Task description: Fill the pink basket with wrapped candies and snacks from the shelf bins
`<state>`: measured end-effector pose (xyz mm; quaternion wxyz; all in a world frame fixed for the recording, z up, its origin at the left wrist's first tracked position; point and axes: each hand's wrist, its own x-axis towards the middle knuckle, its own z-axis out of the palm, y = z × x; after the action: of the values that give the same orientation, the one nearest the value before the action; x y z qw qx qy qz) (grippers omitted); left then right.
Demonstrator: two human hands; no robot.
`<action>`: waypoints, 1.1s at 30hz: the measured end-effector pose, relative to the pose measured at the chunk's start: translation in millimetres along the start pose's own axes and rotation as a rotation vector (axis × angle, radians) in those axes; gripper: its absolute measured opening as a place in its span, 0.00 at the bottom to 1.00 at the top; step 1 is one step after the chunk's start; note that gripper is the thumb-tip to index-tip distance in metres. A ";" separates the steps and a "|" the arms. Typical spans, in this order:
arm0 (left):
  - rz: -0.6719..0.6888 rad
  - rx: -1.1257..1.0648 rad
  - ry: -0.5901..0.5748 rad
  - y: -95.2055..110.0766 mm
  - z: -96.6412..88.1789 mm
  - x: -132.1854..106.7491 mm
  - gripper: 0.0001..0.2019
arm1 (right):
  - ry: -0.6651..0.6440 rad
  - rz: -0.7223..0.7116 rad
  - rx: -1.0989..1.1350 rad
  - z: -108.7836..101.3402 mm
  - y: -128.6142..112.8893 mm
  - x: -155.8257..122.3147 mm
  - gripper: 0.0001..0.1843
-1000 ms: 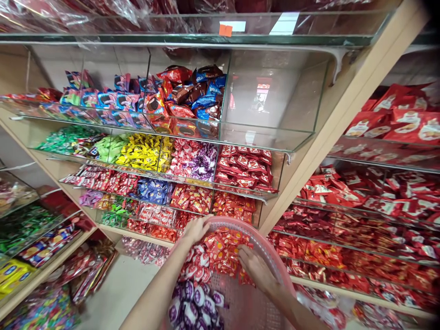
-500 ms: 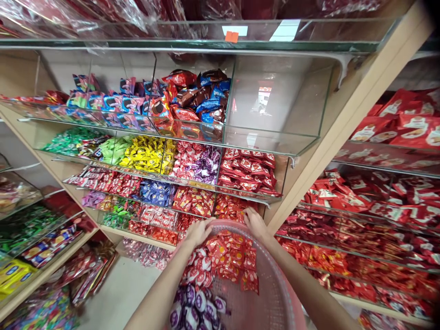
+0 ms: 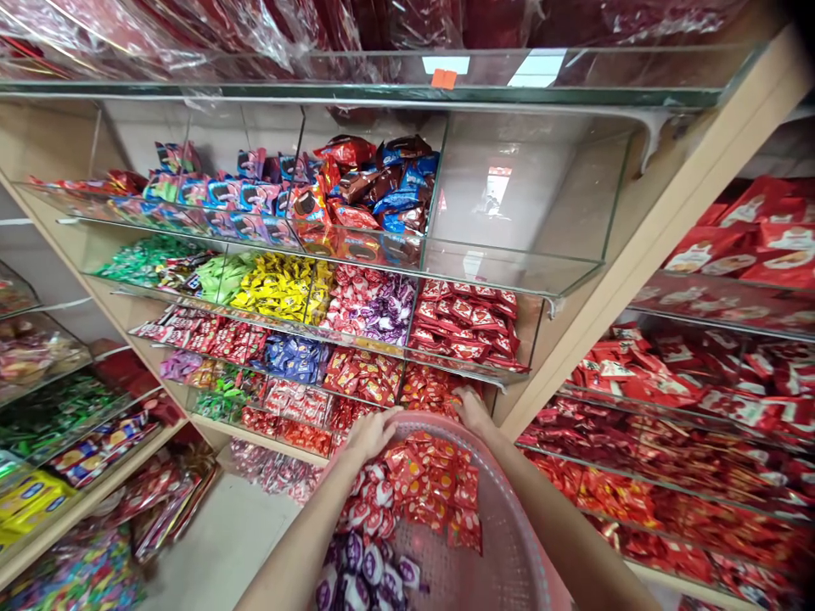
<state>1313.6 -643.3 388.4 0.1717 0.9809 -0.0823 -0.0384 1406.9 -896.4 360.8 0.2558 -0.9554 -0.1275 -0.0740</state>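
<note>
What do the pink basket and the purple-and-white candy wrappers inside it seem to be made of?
Pink basket: probably moulded plastic, smooth and slightly glossy, judging by its even colour and rows of small holes.
Purple-and-white candy wrappers: shiny, thin-looking, with bright highlights; likely plastic film, though foil isn't ruled out.

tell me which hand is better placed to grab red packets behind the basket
Probably the right hand: it is at the red packets on the shelf beyond the pink basket, while the left hand holds the basket's rim.
</note>
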 end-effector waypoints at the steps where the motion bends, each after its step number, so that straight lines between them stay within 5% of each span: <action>1: 0.000 0.003 -0.001 0.2 -0.5 -0.2 0.23 | 0.000 -0.012 0.007 -2.4 -1.0 -1.8 0.13; 5: -0.004 0.019 -0.011 0.4 -1.2 -0.3 0.23 | 0.035 -0.045 0.049 -12.8 -13.9 -15.9 0.11; 12: 0.023 -0.020 -0.001 -1.1 0.3 0.8 0.23 | 0.358 -0.290 0.291 -29.5 -46.3 -69.4 0.13; 21: 0.003 -0.034 -0.027 -0.7 -1.2 1.4 0.23 | 0.249 -0.413 0.331 -41.1 -56.4 -127.2 0.15; 26: 0.016 0.012 0.015 -2.6 3.4 3.4 0.23 | 0.316 -0.246 0.459 -35.5 -45.4 -133.1 0.09; 33: 0.034 0.017 0.033 -6.1 6.4 6.1 0.22 | 0.213 0.347 1.007 -24.9 -37.7 -130.4 0.17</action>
<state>1319.8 -640.9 380.0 0.1655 0.9813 -0.0963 -0.0187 1269.7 -904.3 373.0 0.7018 -0.7090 0.0390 -0.0569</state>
